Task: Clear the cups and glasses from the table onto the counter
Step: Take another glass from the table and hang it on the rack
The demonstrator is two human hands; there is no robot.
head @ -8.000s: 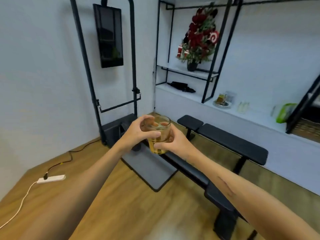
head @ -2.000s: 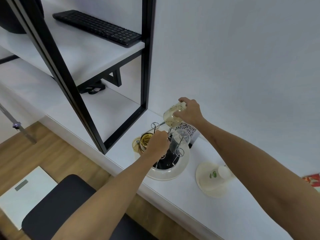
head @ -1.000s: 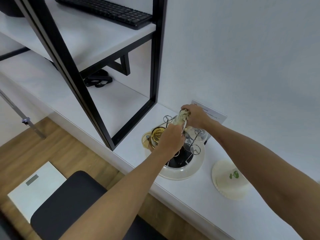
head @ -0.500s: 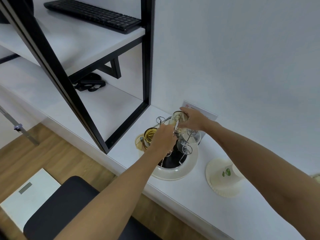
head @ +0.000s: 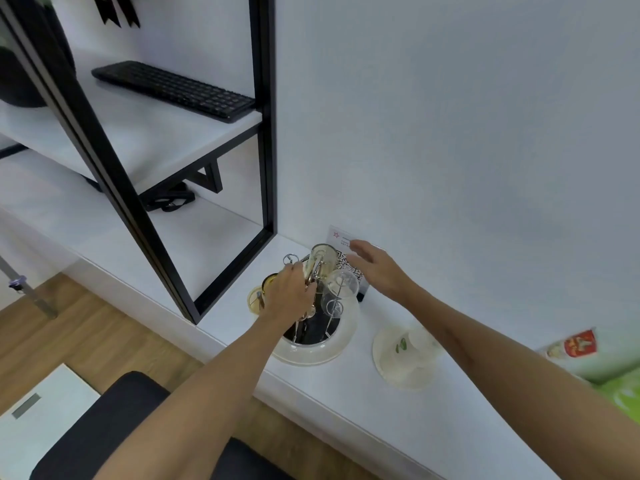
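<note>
A wire cup rack (head: 313, 306) stands in a round cream tray (head: 313, 351) on the white counter (head: 346, 403). A yellow-tinted glass (head: 322, 259) hangs upside down on a rack prong, with a clear glass (head: 341, 289) beside it and an amber cup (head: 268, 282) at the rack's left. My left hand (head: 289, 297) is curled around the rack's middle stem. Just right of the tinted glass, my right hand (head: 375, 268) hovers with fingers spread and holds nothing.
A saucer with a white cup (head: 405, 355) sits right of the tray. A QR-code card (head: 343, 240) leans on the wall behind the rack. A black shelf frame (head: 266, 133) with a keyboard (head: 173, 88) rises at left. A green packet (head: 620, 386) lies far right, a black seat (head: 104, 431) below.
My right hand set the tinted glass upside down on the rack and has let go, drawing back to the right. My left hand has stayed on the rack.
</note>
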